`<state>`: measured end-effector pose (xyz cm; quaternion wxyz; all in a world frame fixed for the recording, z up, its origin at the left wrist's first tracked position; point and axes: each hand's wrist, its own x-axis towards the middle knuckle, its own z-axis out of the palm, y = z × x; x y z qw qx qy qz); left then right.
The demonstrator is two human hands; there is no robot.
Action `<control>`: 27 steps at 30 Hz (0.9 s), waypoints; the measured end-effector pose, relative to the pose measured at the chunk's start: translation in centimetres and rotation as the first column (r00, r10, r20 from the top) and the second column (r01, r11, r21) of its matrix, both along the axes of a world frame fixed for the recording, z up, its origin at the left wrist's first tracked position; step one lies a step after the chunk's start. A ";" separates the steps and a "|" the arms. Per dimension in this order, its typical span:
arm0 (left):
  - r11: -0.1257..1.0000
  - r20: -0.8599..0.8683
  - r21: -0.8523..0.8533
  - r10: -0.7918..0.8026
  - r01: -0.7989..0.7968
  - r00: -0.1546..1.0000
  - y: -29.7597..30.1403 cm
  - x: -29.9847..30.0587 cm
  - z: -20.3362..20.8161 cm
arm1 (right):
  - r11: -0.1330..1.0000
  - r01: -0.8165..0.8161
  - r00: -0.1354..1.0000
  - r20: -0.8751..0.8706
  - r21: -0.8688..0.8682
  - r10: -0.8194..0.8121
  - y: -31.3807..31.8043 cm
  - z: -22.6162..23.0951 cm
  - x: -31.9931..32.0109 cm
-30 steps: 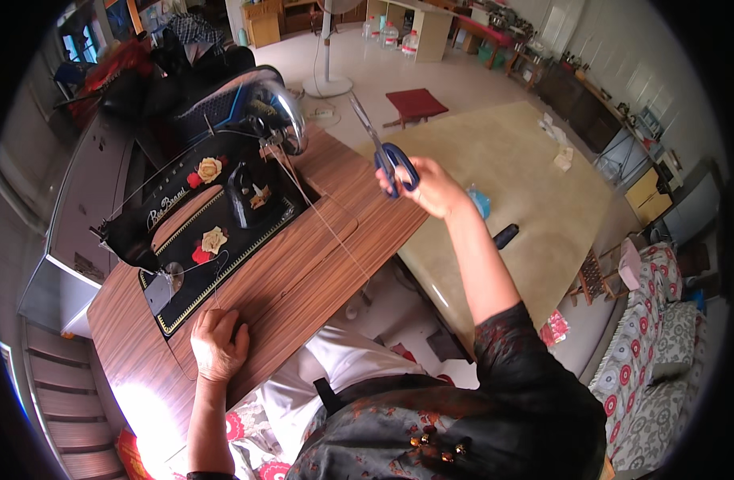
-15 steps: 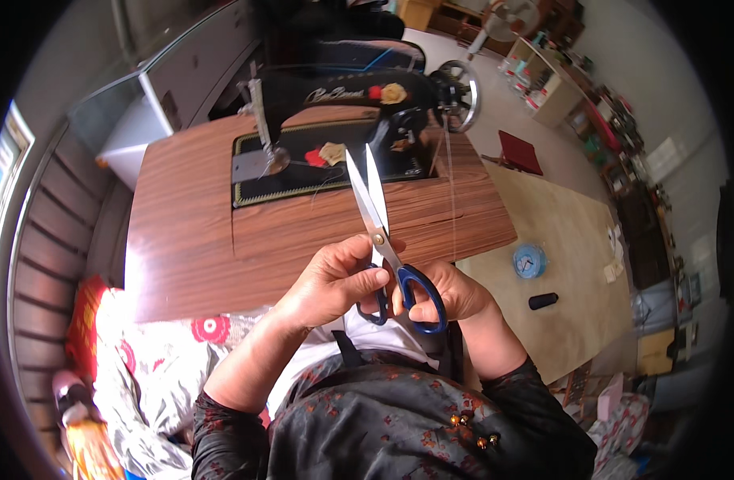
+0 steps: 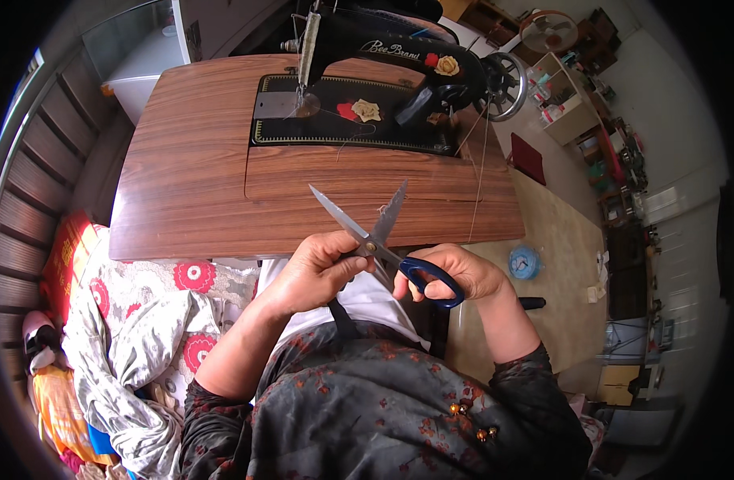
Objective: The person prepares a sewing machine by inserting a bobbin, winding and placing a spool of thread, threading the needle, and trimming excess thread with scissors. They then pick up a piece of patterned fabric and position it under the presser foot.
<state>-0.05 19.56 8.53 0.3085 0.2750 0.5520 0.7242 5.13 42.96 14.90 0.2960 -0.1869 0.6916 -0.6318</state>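
Observation:
A pair of scissors [image 3: 371,246] with steel blades and blue handles is held between my hands, above my lap near the table's front edge. Its blades are spread apart and point away from me. My left hand [image 3: 317,274] pinches it beside the pivot; the second handle is largely hidden there. Fingers of my right hand [image 3: 463,270] are closed around the blue handle loop on the right. Beyond the blades, a black sewing machine [image 3: 395,54] with painted flowers stands on the wood-grain table [image 3: 183,180]. A thin thread trails from its needle area.
Patterned cloth [image 3: 147,320] lies in a heap at the left, next to a red bag [image 3: 67,260]. At right, a pale surface [image 3: 555,216] carries a round blue object [image 3: 524,262] and a dark small object [image 3: 532,303]. A fan [image 3: 549,32] stands farther back.
The blades have spread wider. My right hand has shifted slightly right with its handle, while the left has moved slightly. The view has tilted, so the machine sits higher.

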 end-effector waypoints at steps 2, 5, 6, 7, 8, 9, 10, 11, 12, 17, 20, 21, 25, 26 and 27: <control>0.999 0.025 0.033 -0.012 0.011 1.000 -0.4 -0.1 -0.5 | 0.999 -0.043 0.999 -0.019 -0.001 0.043 0.0 -0.3 0.0; 0.996 -0.019 0.044 0.083 -0.082 0.996 -0.3 0.3 -0.8 | 0.999 -0.032 0.999 -0.036 0.042 0.034 -0.3 -0.6 0.0; 0.991 -0.013 0.013 0.134 -0.133 0.991 -0.3 0.4 -0.8 | 0.996 -0.013 0.999 -0.041 0.089 0.017 -0.5 -0.6 -0.1; 0.983 -0.008 -0.018 0.184 -0.184 0.983 -0.3 0.6 -0.8 | 0.991 0.006 0.999 -0.047 0.136 0.000 -0.6 -0.6 -0.3; 0.974 -0.011 -0.050 0.219 -0.219 0.976 -0.1 0.7 -0.4 | 0.970 0.072 0.993 -0.104 0.231 -0.048 0.1 -0.6 -0.6; 0.954 -0.117 -0.121 0.259 -0.273 0.959 -0.2 0.9 1.0 | 0.969 0.169 0.958 -0.260 0.181 -0.119 0.5 -0.7 -1.3; 0.947 -0.161 -0.128 0.272 -0.293 0.949 0.0 1.0 1.3 | 0.959 0.257 0.894 -0.406 0.119 -0.189 0.7 -0.8 -1.7; 0.939 -0.208 -0.137 0.284 -0.315 0.936 0.1 1.2 1.6 | 0.939 0.342 0.884 -0.348 0.029 -0.311 0.3 -0.7 -1.6; 0.928 -0.253 -0.144 0.300 -0.343 0.920 0.1 1.4 1.6 | 0.905 0.423 0.864 -0.278 -0.055 -0.421 -0.6 -0.7 -1.7; 0.883 -0.447 -0.175 0.322 -0.435 0.834 0.6 2.0 2.1 | 0.857 0.480 0.865 -0.060 -0.185 -0.498 -3.6 -0.6 -2.0; 0.866 -0.443 -0.197 0.340 -0.459 0.830 0.7 2.3 2.0 | 0.849 0.498 0.846 -0.114 -0.178 -0.520 -4.1 -1.4 -2.2; 0.861 -0.440 -0.202 0.346 -0.467 0.829 0.7 2.3 2.0 | 0.840 0.518 0.835 -0.122 -0.161 -0.537 -4.2 -0.9 -2.1; 0.836 -0.456 -0.250 0.345 -0.489 0.821 0.7 2.4 1.8 | 0.829 0.528 0.827 -0.108 -0.185 -0.551 -4.1 -0.3 -2.3; 0.835 -0.451 -0.252 0.346 -0.489 0.823 0.7 2.5 1.8 | 0.823 0.536 0.817 -0.129 -0.189 -0.562 -4.2 -0.3 -2.5; 0.835 -0.446 -0.255 0.347 -0.488 0.825 0.8 2.5 1.9 | 0.816 0.544 0.806 -0.150 -0.194 -0.573 -4.2 -0.4 -2.6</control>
